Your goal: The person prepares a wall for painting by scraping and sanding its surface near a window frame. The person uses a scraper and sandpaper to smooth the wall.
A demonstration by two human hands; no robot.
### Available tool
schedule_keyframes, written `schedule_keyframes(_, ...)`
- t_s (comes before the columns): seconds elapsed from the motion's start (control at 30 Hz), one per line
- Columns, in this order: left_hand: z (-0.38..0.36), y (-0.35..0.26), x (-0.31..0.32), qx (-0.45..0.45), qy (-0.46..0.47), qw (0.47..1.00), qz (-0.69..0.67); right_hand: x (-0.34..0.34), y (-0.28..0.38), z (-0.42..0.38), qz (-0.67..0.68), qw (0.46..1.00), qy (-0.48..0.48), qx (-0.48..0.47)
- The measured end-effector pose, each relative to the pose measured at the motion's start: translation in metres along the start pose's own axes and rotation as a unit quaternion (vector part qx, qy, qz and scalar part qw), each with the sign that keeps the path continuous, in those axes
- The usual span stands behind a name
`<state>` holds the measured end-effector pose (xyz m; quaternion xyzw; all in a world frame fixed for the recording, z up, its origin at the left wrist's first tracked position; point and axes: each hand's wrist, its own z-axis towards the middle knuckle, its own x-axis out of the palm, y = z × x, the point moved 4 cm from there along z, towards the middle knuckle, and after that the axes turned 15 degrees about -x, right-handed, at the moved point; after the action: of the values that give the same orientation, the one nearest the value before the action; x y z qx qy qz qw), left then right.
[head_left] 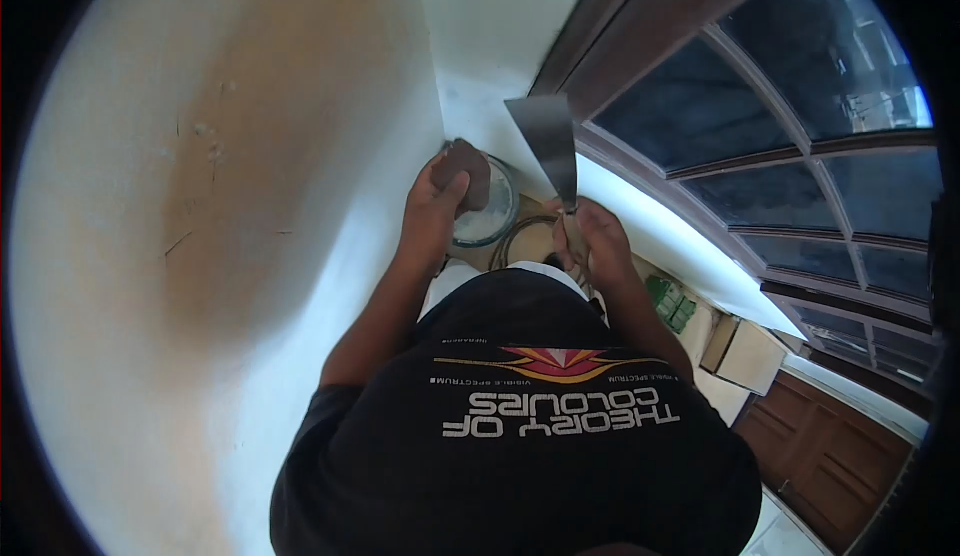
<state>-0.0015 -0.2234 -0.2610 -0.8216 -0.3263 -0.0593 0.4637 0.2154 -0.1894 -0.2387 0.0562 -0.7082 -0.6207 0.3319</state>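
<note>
My left hand [438,201] grips a flat, dark brown piece of sandpaper [470,171], thumb pressed across its face, close to the wall corner. A putty knife [548,141] points upward from my right hand [592,236], whose fingers wrap around its handle; the wide metal blade is bare. Below and behind the sandpaper stands a round bucket [512,201] with whitish contents, partly covered by my left hand.
On my left rises a plastered wall [240,206] with cracks and chipped spots. A window with a brown frame [740,226] runs along the right. Coiled cable or hose [515,241], a green bundle [672,301] and a brown door [820,446] lie lower down.
</note>
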Motion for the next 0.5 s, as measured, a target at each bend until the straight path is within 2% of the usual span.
schedule_keyframes(0.1,0.016,-0.01,-0.013,-0.046,0.092,0.994,-0.038,0.011,-0.014,-0.01,-0.175,0.984,-0.012,0.018)
schedule_keyframes(0.13,0.019,-0.012,-0.013,-0.069,0.137,0.986,-0.059,0.014,-0.021,-0.01,-0.179,0.983,-0.015,0.02)
schedule_keyframes(0.17,0.02,-0.016,-0.013,-0.072,0.142,0.985,-0.062,0.014,-0.02,-0.009,-0.318,0.942,-0.013,-0.11)
schedule_keyframes(0.2,0.019,-0.018,-0.011,-0.074,0.149,0.982,-0.093,0.022,-0.011,-0.009,-0.446,0.864,-0.007,-0.234)
schedule_keyframes(0.23,0.018,-0.021,-0.01,-0.074,0.156,0.977,-0.125,0.025,-0.007,-0.01,-0.453,0.861,-0.006,-0.232)
schedule_keyframes(0.3,0.016,-0.022,-0.009,-0.091,0.178,0.969,-0.146,0.026,0.002,-0.007,-0.561,0.812,-0.026,-0.159)
schedule_keyframes(0.33,0.015,-0.022,-0.009,-0.104,0.193,0.962,-0.161,0.028,0.005,-0.003,-0.565,0.81,-0.018,-0.157)
schedule_keyframes(0.4,0.019,-0.023,-0.013,-0.113,0.162,0.97,-0.145,0.035,0.008,0.007,-0.651,0.746,0.016,-0.142)
schedule_keyframes(0.5,0.022,-0.03,-0.023,-0.116,0.102,0.984,-0.092,0.038,0.013,0.025,-0.645,0.747,0.032,-0.156)
